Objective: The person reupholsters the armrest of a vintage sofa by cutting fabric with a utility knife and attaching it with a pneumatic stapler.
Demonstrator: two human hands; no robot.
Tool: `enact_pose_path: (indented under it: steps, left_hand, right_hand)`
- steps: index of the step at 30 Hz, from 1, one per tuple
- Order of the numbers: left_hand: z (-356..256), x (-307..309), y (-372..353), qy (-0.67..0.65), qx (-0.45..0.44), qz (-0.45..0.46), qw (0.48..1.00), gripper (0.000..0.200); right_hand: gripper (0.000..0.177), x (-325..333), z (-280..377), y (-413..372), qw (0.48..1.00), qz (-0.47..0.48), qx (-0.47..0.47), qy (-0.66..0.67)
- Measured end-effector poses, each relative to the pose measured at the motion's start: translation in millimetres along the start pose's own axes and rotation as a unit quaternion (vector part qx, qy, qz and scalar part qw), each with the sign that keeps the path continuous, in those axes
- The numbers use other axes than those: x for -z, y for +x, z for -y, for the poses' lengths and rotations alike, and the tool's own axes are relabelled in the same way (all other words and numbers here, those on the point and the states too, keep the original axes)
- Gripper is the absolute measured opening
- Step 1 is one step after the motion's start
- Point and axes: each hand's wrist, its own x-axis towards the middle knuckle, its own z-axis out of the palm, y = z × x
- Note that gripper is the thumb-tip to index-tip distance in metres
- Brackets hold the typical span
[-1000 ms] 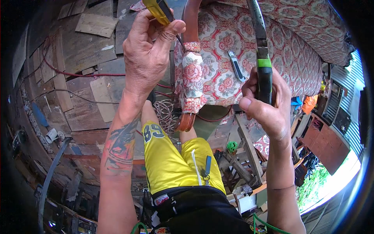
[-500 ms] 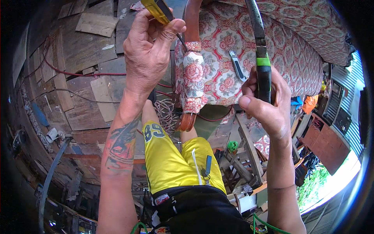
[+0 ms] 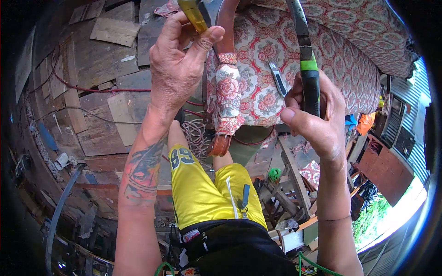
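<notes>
A yellow-handled tool [image 3: 194,16] is pinched in my left hand [image 3: 177,66], with its thin dark shaft beside the armrest's upper end. The armrest [image 3: 228,89] is brown wood wrapped in red and white floral fabric. My right hand [image 3: 317,108] grips a long tool [image 3: 309,76] with a black and green handle, its dark metal part pointing up out of view. Between the hands, a utility knife [image 3: 278,79] lies on the floral upholstered seat [image 3: 258,55], close to my right fingers.
Wooden boards [image 3: 99,112] cover the floor at left, crossed by a red hose [image 3: 110,90]. Coiled rope [image 3: 195,133] lies by my legs. A wooden frame [image 3: 294,177] and scraps stand at lower right, near an orange item [image 3: 366,123].
My left hand has shifted slightly right, and the yellow tool has tilted. The tool in my right hand has moved slightly up and left.
</notes>
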Motion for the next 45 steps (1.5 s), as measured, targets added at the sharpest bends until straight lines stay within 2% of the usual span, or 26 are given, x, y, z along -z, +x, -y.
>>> enact_pose_path:
  steps: [7,10,12,16,22,24,27,29,30,32,33,35,36,37,38,39,40,41,42,44,45]
  left_hand:
    - [3,-6,4,-0.014,-0.016,-0.019,1.0,0.035]
    - [-1,-5,2,0.033,-0.004,0.006,0.999,0.029]
    - [-2,-7,1,-0.097,0.045,-0.003,0.994,0.03]
    - [-3,-9,1,-0.106,0.057,-0.012,0.993,0.03]
    - [-2,-9,2,-0.094,0.051,-0.014,0.994,0.03]
    - [0,-7,4,0.033,-0.007,0.002,0.999,0.029]
    - [2,-12,5,-0.005,-0.027,-0.014,1.0,0.035]
    - [2,-14,8,-0.005,-0.056,0.004,0.998,0.034]
    - [1,-15,8,-0.005,-0.085,0.022,0.996,0.033]
    - [-1,-18,8,-0.037,-0.092,0.036,0.994,0.033]
    - [-2,-19,9,-0.07,-0.099,0.049,0.991,0.032]
    - [-4,-18,9,-0.047,-0.11,0.053,0.991,0.032]
    - [-5,-16,9,-0.024,-0.121,0.053,0.991,0.032]
    - [0,-15,10,-0.018,-0.158,0.049,0.986,0.032]
    - [-4,-16,7,-0.017,-0.158,0.05,0.986,0.032]
    - [-9,-18,3,-0.017,-0.122,0.053,0.991,0.033]
    - [-11,-19,1,-0.017,-0.087,0.053,0.995,0.034]
    - [-8,-18,0,0.009,-0.081,0.073,0.994,0.033]
    - [-6,-19,-1,0.007,-0.078,0.072,0.994,0.033]
    - [-5,-20,1,-0.035,-0.141,0.038,0.989,0.034]
    - [-7,-18,0,-0.051,-0.117,0.055,0.99,0.031]
  right_hand:
    - [0.037,2,-3,-1,1.0,0.0,-0.001,0.001]
    - [0.037,3,-4,-1,1.0,-0.001,-0.003,0.007]
    - [0.037,4,-4,0,1.0,-0.002,-0.002,0.01]
    - [0.038,4,-5,1,1.0,-0.005,0.009,-0.005]
    - [0.039,5,-5,2,1.0,-0.003,0.003,-0.021]
    - [0.04,4,-6,2,1.0,-0.004,0.006,-0.022]
    - [0.039,4,-4,4,0.999,-0.016,0.03,-0.024]
    - [0.043,5,7,6,0.988,-0.029,0.058,-0.139]
    - [0.043,6,13,8,0.988,-0.03,0.058,-0.139]
    - [0.043,9,25,14,0.936,-0.069,0.229,-0.26]
    - [0.046,10,31,18,0.924,-0.067,0.267,-0.265]
    - [0.052,0,46,15,0.9,-0.117,0.288,-0.307]
    - [0.051,1,50,21,0.906,-0.055,0.284,-0.31]
    - [0.047,4,104,48,0.93,0.108,0.006,-0.352]
    - [0.045,5,118,52,0.909,0.185,-0.138,-0.347]
    - [0.043,6,131,56,0.855,0.259,-0.274,-0.356]
    - [0.046,1,85,33,0.922,0.109,0.023,-0.37]
    - [0.049,-9,67,19,0.885,-0.051,0.313,-0.341]
    - [0.049,-6,63,19,0.886,-0.049,0.31,-0.342]
    - [0.047,-3,64,24,0.875,0.004,0.128,-0.467]
    - [0.051,-1,60,27,0.877,-0.009,0.163,-0.452]
